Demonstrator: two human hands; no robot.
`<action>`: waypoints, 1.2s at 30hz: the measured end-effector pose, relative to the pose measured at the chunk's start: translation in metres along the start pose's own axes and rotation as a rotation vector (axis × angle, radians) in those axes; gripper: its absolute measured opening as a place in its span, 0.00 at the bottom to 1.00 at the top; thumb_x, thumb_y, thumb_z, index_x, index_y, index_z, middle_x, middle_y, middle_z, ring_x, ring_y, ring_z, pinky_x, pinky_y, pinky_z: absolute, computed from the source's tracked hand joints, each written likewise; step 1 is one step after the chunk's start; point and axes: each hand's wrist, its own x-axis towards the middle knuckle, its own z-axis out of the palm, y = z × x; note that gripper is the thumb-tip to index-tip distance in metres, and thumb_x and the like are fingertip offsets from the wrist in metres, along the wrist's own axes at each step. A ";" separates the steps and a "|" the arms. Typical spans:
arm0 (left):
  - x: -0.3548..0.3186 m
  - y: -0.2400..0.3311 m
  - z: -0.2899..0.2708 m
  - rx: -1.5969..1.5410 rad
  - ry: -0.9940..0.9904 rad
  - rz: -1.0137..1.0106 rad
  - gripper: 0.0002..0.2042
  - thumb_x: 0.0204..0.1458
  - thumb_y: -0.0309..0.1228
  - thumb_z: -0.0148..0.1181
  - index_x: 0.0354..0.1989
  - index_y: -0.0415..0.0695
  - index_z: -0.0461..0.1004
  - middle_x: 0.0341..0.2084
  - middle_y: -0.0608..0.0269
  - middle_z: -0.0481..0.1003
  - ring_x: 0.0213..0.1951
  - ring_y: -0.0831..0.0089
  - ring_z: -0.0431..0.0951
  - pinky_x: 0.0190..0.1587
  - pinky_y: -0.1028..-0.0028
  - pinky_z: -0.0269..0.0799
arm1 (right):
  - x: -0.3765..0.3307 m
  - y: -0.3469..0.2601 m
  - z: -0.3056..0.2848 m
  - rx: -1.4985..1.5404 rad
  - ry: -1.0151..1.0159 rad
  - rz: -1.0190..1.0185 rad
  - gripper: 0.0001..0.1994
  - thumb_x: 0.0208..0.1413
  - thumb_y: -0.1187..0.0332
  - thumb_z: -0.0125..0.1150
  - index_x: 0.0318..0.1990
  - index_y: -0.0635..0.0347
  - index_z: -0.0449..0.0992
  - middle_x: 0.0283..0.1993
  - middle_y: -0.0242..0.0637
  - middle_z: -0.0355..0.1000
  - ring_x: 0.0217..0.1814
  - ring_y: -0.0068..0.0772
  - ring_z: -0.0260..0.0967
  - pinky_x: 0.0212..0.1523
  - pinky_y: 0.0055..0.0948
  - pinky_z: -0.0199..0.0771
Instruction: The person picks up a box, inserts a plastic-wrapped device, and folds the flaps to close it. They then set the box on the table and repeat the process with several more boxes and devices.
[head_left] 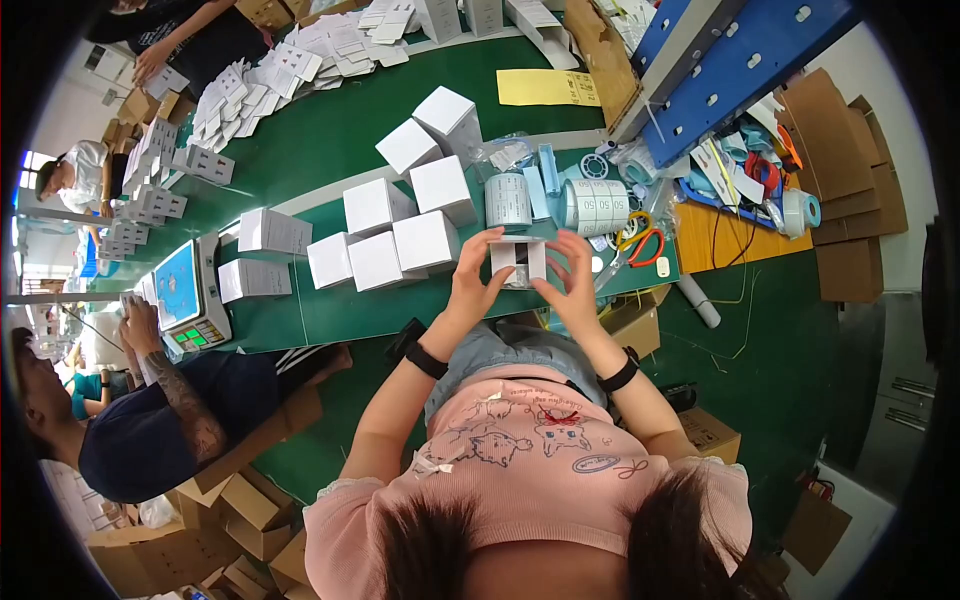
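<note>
Close to the table's front edge, a small white carton (503, 259) with its top unfolded is held between both my hands. Its inside shows a dark gap and something clear or pale that I cannot make out. My left hand (470, 290) grips the left side, thumb at the opening. On the right side, my right hand (572, 290) curls its fingers and thumb around the flap. Just beyond stand a roll of white labels (508, 202) and a larger label roll (596, 207). A cluster of closed white boxes (426, 241) is left of my hands.
Orange-handled scissors (646, 246) and yellow-handled scissors (630, 232) lie to the right, near a blue tray (722, 200) of clutter. Blue metal posts (735, 75) rise behind. Leftward are a digital scale (190, 300) and a seated co-worker (170, 420). Folded white cartons (270, 95) cover the far table.
</note>
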 end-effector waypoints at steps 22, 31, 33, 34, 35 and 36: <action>0.018 0.048 -0.027 0.378 -0.433 -0.058 0.25 0.39 0.31 0.65 0.49 0.39 0.68 0.58 0.48 0.57 0.62 0.46 0.51 0.60 0.58 0.54 | 0.007 -0.018 -0.028 -0.156 -0.349 -0.286 0.29 0.43 0.75 0.61 0.57 0.54 0.64 0.67 0.39 0.48 0.70 0.43 0.42 0.62 0.37 0.55; 0.015 0.036 -0.016 0.626 -0.435 0.107 0.27 0.42 0.31 0.63 0.53 0.39 0.65 0.58 0.49 0.58 0.60 0.45 0.55 0.56 0.59 0.61 | 0.014 -0.008 -0.022 -0.378 -0.230 -0.542 0.17 0.45 0.73 0.62 0.46 0.58 0.74 0.58 0.40 0.64 0.66 0.49 0.51 0.58 0.40 0.60; 0.013 0.035 -0.012 0.646 -0.408 0.120 0.27 0.42 0.31 0.63 0.53 0.39 0.65 0.58 0.49 0.59 0.60 0.45 0.55 0.55 0.59 0.62 | 0.016 -0.007 -0.022 -0.358 -0.220 -0.544 0.16 0.45 0.74 0.62 0.45 0.58 0.75 0.57 0.40 0.64 0.65 0.49 0.52 0.58 0.39 0.61; 0.011 0.035 -0.010 0.666 -0.381 0.132 0.27 0.42 0.30 0.63 0.54 0.39 0.64 0.58 0.49 0.59 0.60 0.45 0.56 0.55 0.59 0.62 | 0.017 -0.007 -0.022 -0.337 -0.211 -0.545 0.15 0.45 0.74 0.62 0.43 0.59 0.75 0.56 0.40 0.65 0.65 0.49 0.53 0.57 0.39 0.62; 0.011 0.035 -0.008 0.689 -0.353 0.146 0.27 0.42 0.30 0.62 0.54 0.39 0.64 0.57 0.49 0.59 0.60 0.45 0.56 0.55 0.58 0.63 | 0.018 -0.007 -0.022 -0.317 -0.202 -0.550 0.13 0.45 0.75 0.61 0.42 0.60 0.76 0.55 0.40 0.66 0.65 0.50 0.54 0.57 0.39 0.63; 0.010 0.035 -0.006 0.689 -0.353 0.146 0.27 0.42 0.30 0.62 0.54 0.39 0.64 0.57 0.49 0.59 0.60 0.45 0.56 0.55 0.58 0.63 | 0.018 -0.006 -0.023 -0.316 -0.201 -0.549 0.13 0.45 0.75 0.61 0.42 0.60 0.76 0.55 0.40 0.66 0.65 0.50 0.54 0.57 0.39 0.63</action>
